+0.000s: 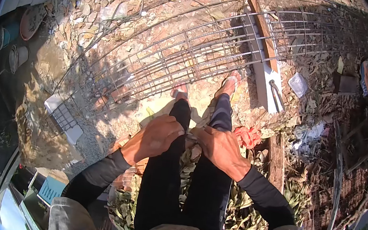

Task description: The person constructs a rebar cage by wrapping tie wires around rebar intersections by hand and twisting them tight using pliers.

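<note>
Two bare hands met over the thighs, near a long metal bar cage point(193, 62).
The cage, an open grid of thin, dull bars, lay beyond the feet point(229, 84), running from near left to far right, past a white beam point(267, 86) bearing a brown plank point(265, 34) and a dark hand tool point(276, 95). The left hand point(155, 137) and right hand point(221, 149) were close together, fingers curled inward, elbows bent outward; whether they gripped anything could not be told. A red cloth point(248, 136) lay just beyond the right hand, and bare ground point(202, 99) showed between the feet and the cage's near edge.
</note>
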Motion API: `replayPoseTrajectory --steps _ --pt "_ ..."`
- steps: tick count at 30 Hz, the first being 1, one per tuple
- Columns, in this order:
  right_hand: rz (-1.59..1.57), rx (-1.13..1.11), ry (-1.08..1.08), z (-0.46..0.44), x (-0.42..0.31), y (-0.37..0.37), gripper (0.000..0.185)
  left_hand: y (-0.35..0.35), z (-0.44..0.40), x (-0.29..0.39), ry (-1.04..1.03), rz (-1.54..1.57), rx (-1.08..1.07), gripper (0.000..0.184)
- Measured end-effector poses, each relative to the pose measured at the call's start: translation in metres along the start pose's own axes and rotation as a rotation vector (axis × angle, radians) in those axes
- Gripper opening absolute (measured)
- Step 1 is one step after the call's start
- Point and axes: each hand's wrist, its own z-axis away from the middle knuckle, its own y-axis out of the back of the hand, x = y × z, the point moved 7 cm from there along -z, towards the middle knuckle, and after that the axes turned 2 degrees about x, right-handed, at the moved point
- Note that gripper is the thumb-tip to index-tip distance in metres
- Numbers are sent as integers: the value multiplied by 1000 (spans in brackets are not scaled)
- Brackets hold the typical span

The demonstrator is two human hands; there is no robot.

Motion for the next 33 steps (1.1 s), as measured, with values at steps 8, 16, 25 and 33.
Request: replayPoseTrajectory --steps 8,16,25,33 --pt "-103 -185 22 30 45 4 23 65 -7 -11 118 -107 -26 17" --pt "-46 125 -57 19 88 30 43 109 -12 -8 261 -164 196 14" --pt "-358 122 -167 54 116 9 22 93 -19 1 441 209 432 19" --pt "-521 13 -38 72 129 -2 29 74 -17 -23 559 679 371 16"
